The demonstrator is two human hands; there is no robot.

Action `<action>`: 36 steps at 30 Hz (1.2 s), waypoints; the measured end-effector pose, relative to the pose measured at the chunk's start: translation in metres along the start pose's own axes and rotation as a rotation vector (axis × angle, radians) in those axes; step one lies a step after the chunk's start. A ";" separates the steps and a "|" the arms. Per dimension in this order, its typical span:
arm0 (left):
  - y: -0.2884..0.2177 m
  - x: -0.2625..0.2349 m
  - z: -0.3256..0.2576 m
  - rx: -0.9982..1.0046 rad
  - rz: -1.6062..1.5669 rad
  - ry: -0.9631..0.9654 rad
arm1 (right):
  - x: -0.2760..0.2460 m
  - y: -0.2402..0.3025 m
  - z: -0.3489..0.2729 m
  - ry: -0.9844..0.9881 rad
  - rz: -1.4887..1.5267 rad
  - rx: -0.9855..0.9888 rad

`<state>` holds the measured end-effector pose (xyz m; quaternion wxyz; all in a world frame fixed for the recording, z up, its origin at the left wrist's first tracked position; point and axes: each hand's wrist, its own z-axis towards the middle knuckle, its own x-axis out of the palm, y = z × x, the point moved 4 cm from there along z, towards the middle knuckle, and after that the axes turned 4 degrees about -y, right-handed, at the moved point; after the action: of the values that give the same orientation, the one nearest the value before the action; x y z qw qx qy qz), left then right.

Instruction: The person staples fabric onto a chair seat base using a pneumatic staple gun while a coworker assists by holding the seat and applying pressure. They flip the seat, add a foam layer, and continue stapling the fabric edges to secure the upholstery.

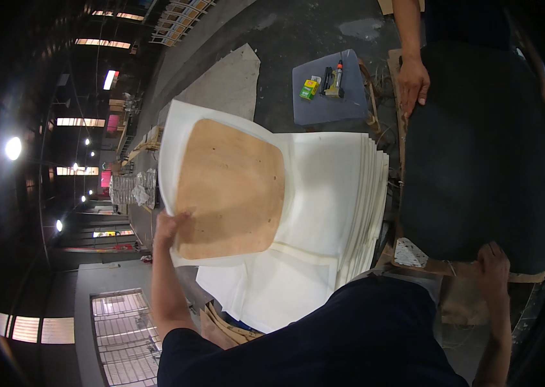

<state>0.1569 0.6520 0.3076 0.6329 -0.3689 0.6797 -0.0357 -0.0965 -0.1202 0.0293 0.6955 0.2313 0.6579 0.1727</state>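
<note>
My left hand is closed on the edge of a white foam sheet with a curved plywood panel lying on it, thumb on the wood. The foam sheet sticks out around the panel, tilted up over a stack of white foam sheets. At the right, my right hand has its fingers curled at the near edge of a black rounded sheet, closed on that edge. Another person's hand rests at the sheet's far left edge.
A staple gun and a small green-and-yellow box lie on a grey board beyond the foam. A speckled pad shows at the black sheet's near left corner. Curved wooden pieces lie below the foam stack.
</note>
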 end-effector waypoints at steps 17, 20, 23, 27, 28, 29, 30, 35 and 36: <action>-0.045 0.085 -0.025 0.008 -0.293 -0.056 | 0.007 0.168 0.054 0.545 0.469 -0.147; -0.075 0.020 -0.068 0.120 -0.402 -0.136 | 0.115 0.257 0.054 0.951 0.570 -0.479; -0.097 -0.029 -0.141 0.086 -0.544 -0.281 | 0.242 0.316 0.057 1.168 0.646 -0.582; -0.117 -0.048 -0.222 0.112 -1.199 -0.225 | 0.318 0.396 0.114 0.900 0.240 -0.708; -0.107 -0.047 -0.233 0.109 -1.284 -0.257 | 0.316 0.426 0.130 0.833 0.243 -0.699; -0.102 -0.040 -0.234 0.114 -1.371 -0.262 | 0.306 0.436 0.155 0.761 0.279 -0.672; -0.076 -0.034 -0.238 0.087 -1.465 -0.310 | 0.292 0.462 0.163 0.749 0.390 -0.685; 0.049 0.019 -0.247 0.142 -1.633 -0.479 | 0.197 0.509 0.084 1.058 1.108 -0.858; 0.039 0.053 -0.240 0.037 -1.707 -0.519 | 0.178 0.488 0.083 1.098 1.186 -0.830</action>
<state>-0.0694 0.5509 0.2905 0.5304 -0.7357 0.0080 -0.4211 0.0309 0.3756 0.1507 0.1086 0.1478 0.5549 0.8114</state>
